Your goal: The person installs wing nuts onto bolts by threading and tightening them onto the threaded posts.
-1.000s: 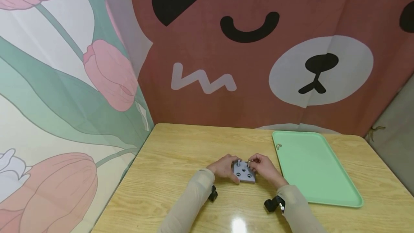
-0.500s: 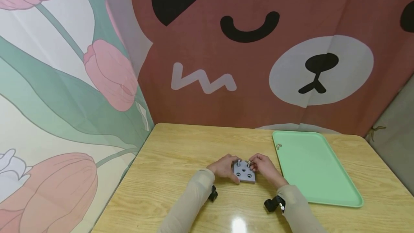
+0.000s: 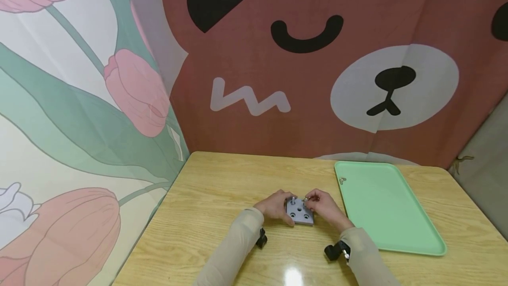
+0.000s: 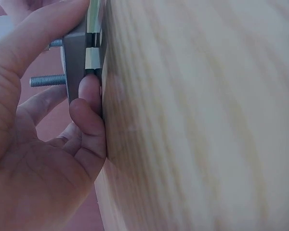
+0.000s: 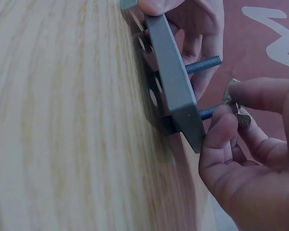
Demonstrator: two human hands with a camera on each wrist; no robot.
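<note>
A grey metal plate with several holes lies level just above the table, raised on short dark feet. My left hand grips its left side, thumb along the near edge and fingers tucked against the far and lower sides. Two threaded bolts stick up from the plate's far part; the left bolt is bare. At the right bolt, my right hand pinches a brass-coloured wing nut between thumb and fingertips, at the bolt's tip. How far the nut sits on the thread is hidden by fingers.
To the right of my hands a light green tray lies on the wooden table, a small sticker-like mark near its far left corner. Printed cloths hang behind the table and along its left side.
The fingers of my right hand shift slightly around the wing nut at the right bolt. My left hand and the plate stay in place.
</note>
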